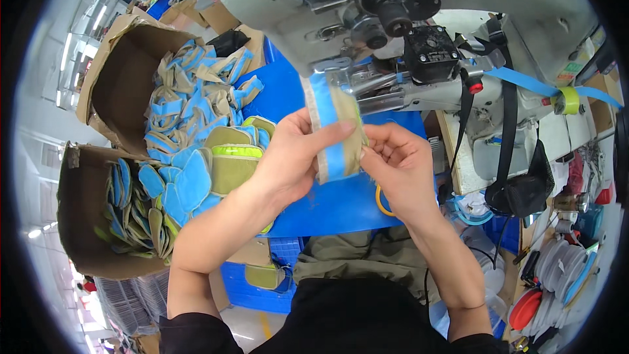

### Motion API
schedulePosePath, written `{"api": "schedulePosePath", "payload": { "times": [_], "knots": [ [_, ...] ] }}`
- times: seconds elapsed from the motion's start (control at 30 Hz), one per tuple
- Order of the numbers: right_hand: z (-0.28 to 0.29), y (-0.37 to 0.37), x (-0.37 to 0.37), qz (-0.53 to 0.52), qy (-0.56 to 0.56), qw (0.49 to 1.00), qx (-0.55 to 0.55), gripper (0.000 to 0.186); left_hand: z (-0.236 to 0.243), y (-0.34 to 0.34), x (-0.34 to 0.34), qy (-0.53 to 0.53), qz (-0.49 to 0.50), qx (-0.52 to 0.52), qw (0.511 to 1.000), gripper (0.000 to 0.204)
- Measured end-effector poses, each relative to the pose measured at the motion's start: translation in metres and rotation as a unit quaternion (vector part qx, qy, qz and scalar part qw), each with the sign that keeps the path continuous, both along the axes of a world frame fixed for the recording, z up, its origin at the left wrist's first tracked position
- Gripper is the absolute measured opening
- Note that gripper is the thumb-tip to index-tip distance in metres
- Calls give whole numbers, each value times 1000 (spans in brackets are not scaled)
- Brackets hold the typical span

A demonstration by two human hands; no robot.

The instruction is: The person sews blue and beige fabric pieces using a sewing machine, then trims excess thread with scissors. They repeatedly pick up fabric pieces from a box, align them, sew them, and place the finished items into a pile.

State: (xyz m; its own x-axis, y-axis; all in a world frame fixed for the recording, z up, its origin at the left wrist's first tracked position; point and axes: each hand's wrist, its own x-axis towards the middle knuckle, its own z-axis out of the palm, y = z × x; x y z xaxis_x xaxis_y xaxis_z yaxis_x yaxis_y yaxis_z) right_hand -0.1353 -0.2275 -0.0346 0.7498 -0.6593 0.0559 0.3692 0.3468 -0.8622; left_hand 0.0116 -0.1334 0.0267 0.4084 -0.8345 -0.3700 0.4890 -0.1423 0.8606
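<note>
A beige fabric piece with a blue stripe and a lime edge reaches up to the presser foot of a grey industrial sewing machine. My left hand grips its left side, thumb lying across the stripe. My right hand pinches the lower right edge, fingers curled. Under my hands is a blue tabletop, where a yellow-orange scissor handle shows partly behind my right hand. Close to my left forearm lie blue and olive padded pieces, with a heap of beige-and-blue strips beyond.
Two cardboard boxes stand at the left, the lower holding stacked pads. Blue tape runs from the right through a guide to the machine. Black straps and a dark pouch hang at the right, beside cluttered shelves and white reels.
</note>
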Motion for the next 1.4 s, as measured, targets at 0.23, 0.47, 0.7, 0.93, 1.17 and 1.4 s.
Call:
{"api": "schedulePosePath", "payload": {
  "times": [0.23, 0.47, 0.7, 0.93, 1.17, 1.4],
  "knots": [
    [-3, 1, 4, -13, -15, 1000, 8, 25, 3, -6, 4, 6, 14, 8, 1000, 27],
    [0, -4, 14, -13, -23, 1000, 3, 22, 3, -16, 15, -15, 14, 9, 1000, 26],
    [-2, -9, 22, -33, 19, 999, -34, 17, 0, -18, 21, -48, -4, -5, 999, 26],
    [-5, -10, 23, -124, 54, 974, -181, 19, -7, -2, 16, -152, -10, -29, 988, 22],
    [-15, -5, 27, -219, 44, 910, -350, 24, 7, 1, 32, 5, -46, -6, 999, 18],
    [-18, -4, 30, -276, 62, 862, -420, 28, 8, -1, 26, -93, -44, -8, 995, 18]
  ]
}}
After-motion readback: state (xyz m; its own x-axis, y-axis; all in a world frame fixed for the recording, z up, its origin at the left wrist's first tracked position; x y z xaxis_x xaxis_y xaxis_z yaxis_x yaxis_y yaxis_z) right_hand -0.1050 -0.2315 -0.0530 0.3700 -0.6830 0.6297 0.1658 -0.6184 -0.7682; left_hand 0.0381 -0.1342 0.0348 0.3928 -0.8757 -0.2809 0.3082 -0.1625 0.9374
